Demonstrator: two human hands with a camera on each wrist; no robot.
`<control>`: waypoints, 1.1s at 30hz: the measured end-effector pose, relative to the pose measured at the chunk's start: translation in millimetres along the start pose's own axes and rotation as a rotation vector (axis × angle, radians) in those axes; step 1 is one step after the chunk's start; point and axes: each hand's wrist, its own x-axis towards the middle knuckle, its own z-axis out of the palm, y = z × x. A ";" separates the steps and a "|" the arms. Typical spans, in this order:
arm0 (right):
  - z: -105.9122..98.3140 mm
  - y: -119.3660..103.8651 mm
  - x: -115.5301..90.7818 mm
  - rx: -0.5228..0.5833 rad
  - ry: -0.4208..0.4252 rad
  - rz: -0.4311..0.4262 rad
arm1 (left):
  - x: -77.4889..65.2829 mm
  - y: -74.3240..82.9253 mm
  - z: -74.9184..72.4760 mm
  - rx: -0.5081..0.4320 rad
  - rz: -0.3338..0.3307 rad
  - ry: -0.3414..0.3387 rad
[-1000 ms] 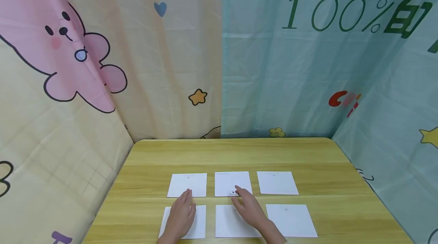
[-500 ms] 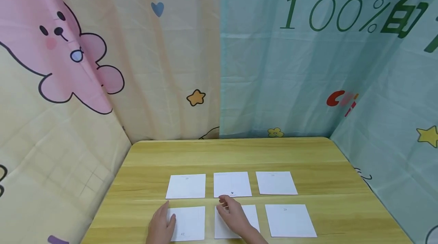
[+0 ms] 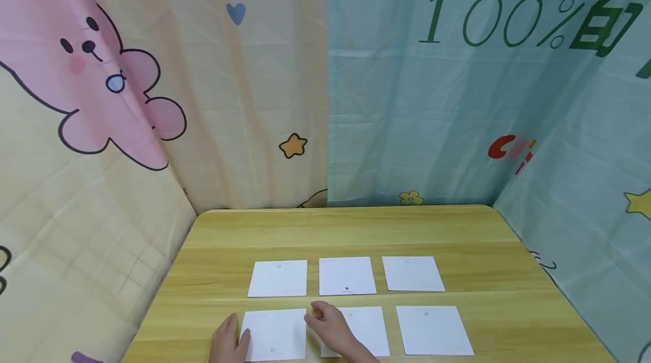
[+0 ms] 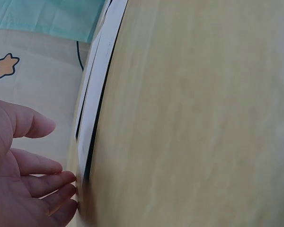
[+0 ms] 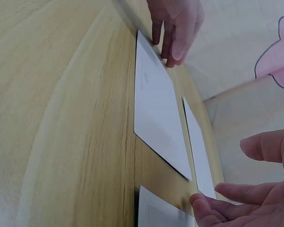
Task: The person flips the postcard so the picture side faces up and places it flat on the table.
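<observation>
White paper cards lie flat in two rows of three. At the left edge of the front-left card (image 3: 274, 336) is my left hand (image 3: 229, 341), its fingers extended and the thumb over the card's edge. My right hand (image 3: 333, 329) is over the left part of the front-middle card (image 3: 368, 332), its fingertips reaching toward the front-left card's right edge. Nothing sits between the thumb and loosely bent fingers (image 5: 246, 194) of this hand in the right wrist view. Small faint marks show on the front-left card.
Behind lie the back-left card (image 3: 277, 279), the back-middle card (image 3: 347, 277) with a small dark mark, and the back-right card (image 3: 413, 273). The front-right card (image 3: 434, 331) lies right of my hands. Printed curtains (image 3: 407, 97) enclose the wooden table (image 3: 346, 227).
Both hands have drawn back toward the near edge and moved left. My left hand has come off the front-left card's middle to its left edge; my right hand has left the back-middle card.
</observation>
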 end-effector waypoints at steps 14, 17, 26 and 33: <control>7.5 -0.2 4.1 0.027 -0.007 -0.019 | -1.2 1.3 1.9 0.016 -0.026 -0.020; 9.3 -0.9 4.4 0.039 -0.008 -0.019 | -1.6 1.9 2.0 0.007 -0.009 -0.016; 14.8 -1.4 6.3 0.014 0.003 -0.024 | -3.5 7.3 0.8 -0.054 -0.003 -0.053; 16.9 -2.8 3.9 0.026 0.031 -0.001 | -3.0 11.0 0.2 -0.084 0.056 -0.057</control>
